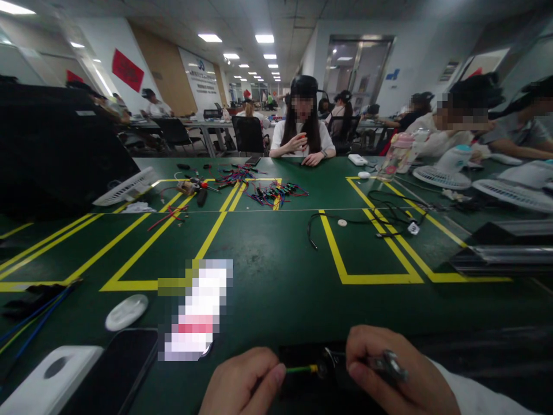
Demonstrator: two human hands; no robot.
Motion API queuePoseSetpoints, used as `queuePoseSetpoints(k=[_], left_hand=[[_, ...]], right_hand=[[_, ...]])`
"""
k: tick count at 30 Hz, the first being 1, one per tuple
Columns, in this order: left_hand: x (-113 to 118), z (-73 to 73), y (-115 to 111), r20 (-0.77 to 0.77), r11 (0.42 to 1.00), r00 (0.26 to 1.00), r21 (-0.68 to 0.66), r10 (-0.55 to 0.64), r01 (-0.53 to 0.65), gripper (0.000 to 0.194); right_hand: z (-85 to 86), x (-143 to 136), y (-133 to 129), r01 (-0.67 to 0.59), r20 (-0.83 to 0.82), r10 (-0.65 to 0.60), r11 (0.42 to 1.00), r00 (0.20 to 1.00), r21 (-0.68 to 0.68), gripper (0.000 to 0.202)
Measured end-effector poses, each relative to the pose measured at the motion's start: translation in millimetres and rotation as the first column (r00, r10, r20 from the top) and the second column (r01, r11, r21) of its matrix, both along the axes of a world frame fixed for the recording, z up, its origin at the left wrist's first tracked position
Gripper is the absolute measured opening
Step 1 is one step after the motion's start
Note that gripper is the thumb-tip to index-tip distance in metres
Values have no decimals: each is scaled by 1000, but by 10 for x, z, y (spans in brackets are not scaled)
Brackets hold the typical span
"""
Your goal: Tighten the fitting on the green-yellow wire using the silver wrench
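At the bottom centre, my left hand (246, 380) pinches the end of a short green and yellow wire (298, 369). The wire's other end reaches a small dark round part (322, 368) that lies over a black surface. Just right of that part, my right hand (384, 369) is closed around a metal tool (394, 365), whose shiny head sticks out past the fingers. Most of the tool is hidden by the hand. Both hands are low over the near edge of the green table (259, 300), a short gap apart.
At the left lie a dark phone (116, 369), a white device (52, 377), a white disc (127, 312) and loose wires (38, 317). Farther back are wire bundles (276, 193), tools (201, 196), a black cable (384, 222) and fans (444, 173). A person (302, 127) sits opposite.
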State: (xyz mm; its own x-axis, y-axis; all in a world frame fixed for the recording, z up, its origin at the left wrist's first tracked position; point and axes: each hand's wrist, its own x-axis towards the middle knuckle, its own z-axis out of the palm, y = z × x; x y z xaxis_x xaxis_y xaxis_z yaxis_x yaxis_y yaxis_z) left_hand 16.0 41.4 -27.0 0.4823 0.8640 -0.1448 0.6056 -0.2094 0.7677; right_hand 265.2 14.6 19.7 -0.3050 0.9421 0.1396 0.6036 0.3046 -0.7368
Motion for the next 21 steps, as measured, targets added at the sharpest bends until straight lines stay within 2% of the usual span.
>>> queuePoseSetpoints(k=[4, 7, 14, 17, 21], left_hand=[[-2, 44, 13, 33, 997, 999, -70, 27, -25, 39], [-17, 48, -2, 25, 997, 998, -48, 55, -54, 36], [-9, 25, 13, -62, 998, 997, 24, 56, -54, 34], [-15, 38, 9, -94, 999, 995, 33, 21, -18, 33], [-38, 52, 16, -113, 999, 993, 46, -22, 28, 31]], right_hand=[[4, 3, -10, 14, 24, -14, 1000, 1000, 24, 18], [-17, 11, -19, 12, 43, -15, 998, 999, 58, 16], [-177, 21, 13, -129, 69, 118, 973, 991, 192, 26], [-165, 30, 22, -139, 109, 123, 977, 986, 160, 19], [-82, 26, 20, -92, 151, 80, 993, 985, 75, 15]])
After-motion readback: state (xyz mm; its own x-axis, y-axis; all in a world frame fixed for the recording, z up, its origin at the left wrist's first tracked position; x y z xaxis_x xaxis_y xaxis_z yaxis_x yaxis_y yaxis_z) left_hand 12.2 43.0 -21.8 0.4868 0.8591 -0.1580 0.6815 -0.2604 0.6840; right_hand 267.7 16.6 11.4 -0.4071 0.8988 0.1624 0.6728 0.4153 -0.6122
